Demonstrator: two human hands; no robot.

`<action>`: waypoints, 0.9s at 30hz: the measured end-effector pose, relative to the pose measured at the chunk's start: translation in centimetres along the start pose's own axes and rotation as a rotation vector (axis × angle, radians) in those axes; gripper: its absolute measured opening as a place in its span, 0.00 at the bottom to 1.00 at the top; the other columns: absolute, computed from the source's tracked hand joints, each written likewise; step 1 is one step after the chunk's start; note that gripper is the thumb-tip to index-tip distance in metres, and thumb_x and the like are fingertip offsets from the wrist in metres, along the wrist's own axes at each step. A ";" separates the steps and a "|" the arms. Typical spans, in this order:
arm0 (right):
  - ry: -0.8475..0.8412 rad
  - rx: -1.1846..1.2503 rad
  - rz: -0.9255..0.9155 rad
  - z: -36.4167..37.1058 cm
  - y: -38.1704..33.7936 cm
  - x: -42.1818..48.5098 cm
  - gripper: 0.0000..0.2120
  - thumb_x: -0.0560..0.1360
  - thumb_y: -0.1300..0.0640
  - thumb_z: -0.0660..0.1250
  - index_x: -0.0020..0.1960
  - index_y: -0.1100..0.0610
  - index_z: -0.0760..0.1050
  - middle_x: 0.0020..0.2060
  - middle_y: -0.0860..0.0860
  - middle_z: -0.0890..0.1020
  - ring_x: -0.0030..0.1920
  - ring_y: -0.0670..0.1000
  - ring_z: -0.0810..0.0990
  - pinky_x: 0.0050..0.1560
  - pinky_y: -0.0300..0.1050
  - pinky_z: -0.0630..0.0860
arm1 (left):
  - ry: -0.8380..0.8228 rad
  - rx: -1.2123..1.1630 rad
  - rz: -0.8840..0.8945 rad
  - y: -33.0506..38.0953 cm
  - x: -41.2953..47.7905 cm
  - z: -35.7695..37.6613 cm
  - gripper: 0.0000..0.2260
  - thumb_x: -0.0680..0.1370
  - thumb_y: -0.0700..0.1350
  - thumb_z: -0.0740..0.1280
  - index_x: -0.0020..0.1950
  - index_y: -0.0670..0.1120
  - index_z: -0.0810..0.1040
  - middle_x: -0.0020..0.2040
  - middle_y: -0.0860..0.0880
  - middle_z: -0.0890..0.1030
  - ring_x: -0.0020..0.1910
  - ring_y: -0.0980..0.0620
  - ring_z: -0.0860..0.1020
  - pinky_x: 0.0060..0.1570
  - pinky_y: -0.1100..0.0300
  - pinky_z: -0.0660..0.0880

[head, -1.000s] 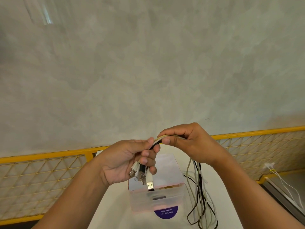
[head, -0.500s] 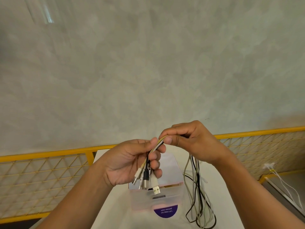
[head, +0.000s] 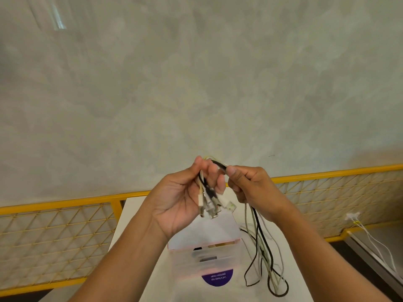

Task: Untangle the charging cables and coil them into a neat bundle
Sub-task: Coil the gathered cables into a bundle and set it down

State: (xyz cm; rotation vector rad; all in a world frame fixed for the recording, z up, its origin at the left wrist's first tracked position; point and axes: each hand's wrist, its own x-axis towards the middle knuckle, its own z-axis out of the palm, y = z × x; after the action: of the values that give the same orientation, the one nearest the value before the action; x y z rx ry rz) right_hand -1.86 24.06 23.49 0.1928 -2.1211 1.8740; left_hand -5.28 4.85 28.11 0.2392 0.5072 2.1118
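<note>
Cables link left hand, right hand above table.

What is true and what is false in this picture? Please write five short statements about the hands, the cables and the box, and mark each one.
1. The left hand grips the cables close to their connectors. True.
2. The right hand is empty and rests flat on the table. False: it pinches the cables next to the left hand, above the table.
3. The loose lengths of the cables hang from the right hand down onto the white table. True.
4. All the cables are black. False: some are black, others are white or pale.
5. A translucent box stands on the table below the hands. True.
</note>
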 end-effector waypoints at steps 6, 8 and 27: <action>0.010 -0.066 0.124 1.2 1.8 -0.9 0.18 0.81 0.48 0.62 0.40 0.58 0.81 0.30 0.56 0.65 0.28 0.50 0.59 0.28 0.40 0.57 | 0.110 -0.057 0.208 -0.2 1.6 0.8 0.13 0.78 0.39 0.64 0.40 0.35 0.83 0.40 0.44 0.85 0.39 0.47 0.86 0.46 0.48 0.83; -0.033 -0.117 0.151 2.0 2.0 -1.4 0.20 0.84 0.50 0.59 0.37 0.50 0.82 0.30 0.56 0.66 0.27 0.49 0.61 0.27 0.38 0.61 | 0.130 -0.067 0.248 -0.2 2.0 0.4 0.10 0.79 0.39 0.63 0.45 0.35 0.82 0.43 0.44 0.85 0.42 0.46 0.86 0.52 0.48 0.82; -0.388 -0.764 0.122 3.5 -1.4 -2.1 0.23 0.83 0.50 0.63 0.31 0.57 0.68 0.26 0.50 0.66 0.28 0.48 0.63 0.34 0.46 0.62 | 0.469 0.856 0.626 -1.6 3.7 -4.1 0.07 0.80 0.38 0.68 0.46 0.35 0.81 0.49 0.45 0.87 0.54 0.47 0.84 0.57 0.52 0.79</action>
State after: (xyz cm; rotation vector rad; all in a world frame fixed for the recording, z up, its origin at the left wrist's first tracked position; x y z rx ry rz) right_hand 0.12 20.20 23.84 0.2664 -2.9977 1.0002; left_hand -7.58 7.61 23.64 0.4221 1.8090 2.4182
